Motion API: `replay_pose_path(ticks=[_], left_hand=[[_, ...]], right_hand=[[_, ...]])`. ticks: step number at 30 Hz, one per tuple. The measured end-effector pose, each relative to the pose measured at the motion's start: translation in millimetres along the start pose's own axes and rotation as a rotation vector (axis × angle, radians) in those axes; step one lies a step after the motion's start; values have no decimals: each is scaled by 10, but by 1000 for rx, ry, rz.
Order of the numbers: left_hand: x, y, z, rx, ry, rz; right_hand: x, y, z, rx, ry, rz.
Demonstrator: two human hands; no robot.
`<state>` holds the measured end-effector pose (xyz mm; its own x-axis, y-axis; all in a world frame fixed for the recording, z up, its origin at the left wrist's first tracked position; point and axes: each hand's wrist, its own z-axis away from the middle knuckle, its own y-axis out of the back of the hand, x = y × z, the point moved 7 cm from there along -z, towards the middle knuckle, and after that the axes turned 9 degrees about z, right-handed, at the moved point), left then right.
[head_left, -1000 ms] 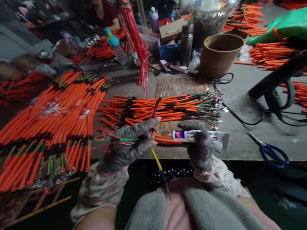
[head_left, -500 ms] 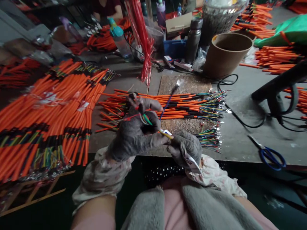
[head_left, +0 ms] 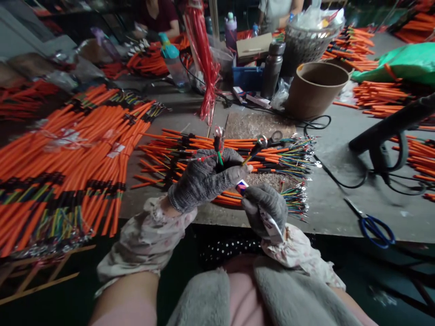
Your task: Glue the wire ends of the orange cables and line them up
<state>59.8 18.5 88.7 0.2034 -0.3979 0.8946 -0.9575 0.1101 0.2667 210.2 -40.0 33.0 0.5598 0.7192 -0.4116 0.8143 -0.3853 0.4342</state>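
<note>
White tube (head_left: pixel 242 186): I see it gripped, tilted, printed end up-left, middle covered | yellow lead (head_left: pixel 250 156): ring-tipped, slanting up-right | green lead (head_left: pixel 219 158): near-upright, tip blurred, probably a ring

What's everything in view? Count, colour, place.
Squeeze tube: one, white and blue, front centre
Held wires: at least two, yellow and green, centre
Cables: many, orange, left, centre, right, back
Board: one, brown, under centre cables
Scissors: one, blue-handled, front right
Heat gun: one, black, right
Tub: one fully shown, brown, back right
Basket: one, grey, behind tub
Flask: one, dark, back centre
Bin: one, blue, left of flask
Teal-capped bottle: one, clear, back left
Strips: many, red, back centre
Sheet: one, green, back right
Bench: one, grey, throughout
Co-workers: two, maroon and grey tops, back
Left hand: one, grey-gloved, holding wires
Right hand: one, grey-gloved, holding tube
</note>
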Motion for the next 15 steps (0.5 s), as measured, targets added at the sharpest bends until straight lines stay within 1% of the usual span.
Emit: replay_pose_path(ticks=[2, 3, 4, 5, 6, 7, 9, 10, 11, 12, 13, 15], left_hand=[[31, -17, 8, -31, -49, -17], [61, -33, 36, -42, -93, -35], [95, -56, 86, -47, -142, -49], [126, -99, 160, -57, -187, -55], [156, -168, 257, -82, -235, -60], [185, -272, 375, -133, -284, -74], [230, -552, 652, -294, -393, -140], [242, -694, 790, -373, -447, -178], [234, -828, 912, -451, -480, -215], [218, -930, 1005, -500, -498, -235], [196, -1004, 1065, -529, -499, -239], [144, -1079, 1108, -533, -487, -244]], right_hand=[[-19, -34, 15, -10, 24, -39], [3, -38, 29, -3, 1, -77], [66, -33, 51, 10, -69, -136], [174, -17, 87, 33, -189, -220], [317, -3, 145, 54, -349, -320], [472, 9, 225, 73, -524, -418], [735, 29, 405, 75, -826, -571], [829, 36, 480, 49, -931, -620], [893, 32, 534, -3, -1001, -664], [930, 19, 572, -71, -1045, -707], [947, 3, 598, -136, -1072, -745], [954, -25, 638, -244, -1116, -779]])
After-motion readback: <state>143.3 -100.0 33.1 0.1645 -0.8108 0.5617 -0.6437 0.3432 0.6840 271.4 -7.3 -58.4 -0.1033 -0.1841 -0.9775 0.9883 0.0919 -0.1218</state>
